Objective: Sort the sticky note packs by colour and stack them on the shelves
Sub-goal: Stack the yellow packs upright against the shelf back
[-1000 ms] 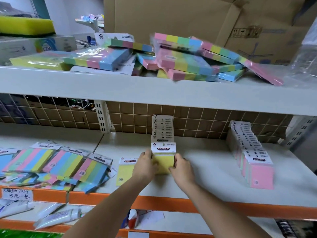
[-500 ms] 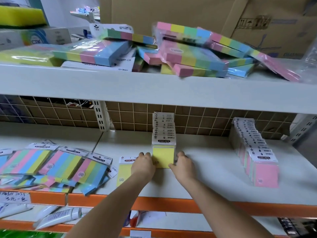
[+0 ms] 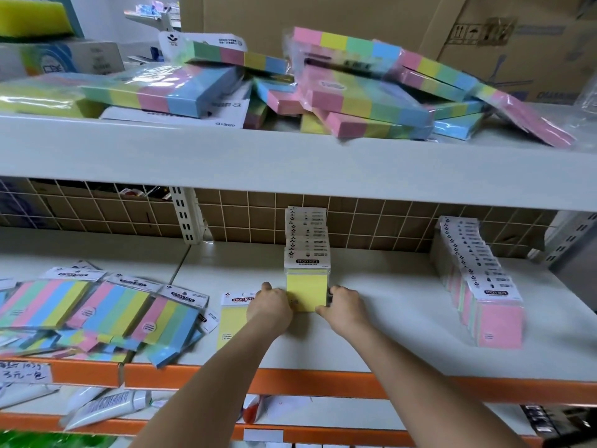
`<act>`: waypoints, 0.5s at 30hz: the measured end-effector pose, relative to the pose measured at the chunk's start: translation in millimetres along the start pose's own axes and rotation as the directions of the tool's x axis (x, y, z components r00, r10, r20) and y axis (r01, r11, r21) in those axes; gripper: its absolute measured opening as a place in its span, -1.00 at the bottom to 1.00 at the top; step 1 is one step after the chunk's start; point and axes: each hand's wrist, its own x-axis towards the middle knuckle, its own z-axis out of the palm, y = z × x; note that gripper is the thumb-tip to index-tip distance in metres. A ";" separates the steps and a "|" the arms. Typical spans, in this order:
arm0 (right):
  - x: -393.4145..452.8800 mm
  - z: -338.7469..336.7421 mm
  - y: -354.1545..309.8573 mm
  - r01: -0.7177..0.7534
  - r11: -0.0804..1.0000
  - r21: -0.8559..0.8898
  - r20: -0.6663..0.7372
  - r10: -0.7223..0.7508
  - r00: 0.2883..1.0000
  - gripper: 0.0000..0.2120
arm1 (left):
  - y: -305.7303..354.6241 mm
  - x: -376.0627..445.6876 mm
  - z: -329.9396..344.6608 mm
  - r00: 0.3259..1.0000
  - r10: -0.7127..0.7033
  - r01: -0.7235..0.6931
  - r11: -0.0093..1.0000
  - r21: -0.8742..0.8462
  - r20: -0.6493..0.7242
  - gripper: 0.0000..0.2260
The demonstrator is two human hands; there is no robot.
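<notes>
A row of yellow sticky note packs (image 3: 307, 240) stands upright in the middle of the white middle shelf (image 3: 403, 321). The front yellow pack (image 3: 307, 291) of that row sits between my hands. My left hand (image 3: 271, 307) holds its left side and my right hand (image 3: 344, 307) holds its right side, fingers curled at the edges. Another yellow pack (image 3: 232, 321) lies flat just left of my left hand. A row of pink packs (image 3: 478, 286) stands at the right of the shelf. Several striped multi-colour packs (image 3: 106, 307) lie loose at the left.
The upper shelf (image 3: 290, 160) carries a loose pile of striped packs (image 3: 355, 95), with cardboard boxes (image 3: 484, 27) behind. An orange rail (image 3: 323, 383) edges the middle shelf. White tubes (image 3: 106, 407) lie on the shelf below. A wire grid (image 3: 245, 218) backs the middle shelf.
The front yellow pack, held slightly raised a second ago, now stands on the shelf against the row. Both hands have moved a little farther in with it.
</notes>
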 end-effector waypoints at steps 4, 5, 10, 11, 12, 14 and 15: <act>0.0 1.2 2.3 -0.068 0.994 0.081 0.033 0.065 0.997 -0.49 | -0.1 -3.0 -3.6 1.000 -0.024 0.024 0.998 -0.060 0.007 -0.73; 0.0 1.4 3.7 -0.082 0.990 0.111 0.043 0.077 0.996 -0.48 | -0.1 -4.2 -5.5 0.999 -0.034 0.034 0.996 -0.082 0.003 -0.74; -1.3 -3.5 12.6 -0.110 0.968 0.227 0.055 0.100 0.993 -0.82 | -18.1 -9.9 -22.3 0.990 -0.114 0.077 0.930 -0.361 -0.083 -0.71; -4.6 -5.1 13.1 -0.097 0.970 0.224 0.037 0.091 0.995 -0.86 | -25.7 -11.1 -28.1 0.984 -0.139 0.084 0.915 -0.394 -0.113 -0.69; -8.8 -5.8 12.9 -0.073 0.978 0.194 0.008 0.073 0.997 -0.85 | -33.7 -12.3 -34.3 0.977 -0.158 0.089 0.912 -0.399 -0.142 -0.72; -22.0 -7.8 8.5 -0.012 0.997 0.077 -0.066 0.017 0.998 -0.87 | -49.3 -15.2 -46.1 0.964 -0.191 0.119 0.931 -0.345 -0.183 -0.85; -29.5 -8.2 4.0 0.015 1.000 0.016 -0.099 -0.013 0.995 -0.90 | -55.6 -17.8 -51.7 0.958 -0.209 0.145 0.943 -0.298 -0.196 -0.89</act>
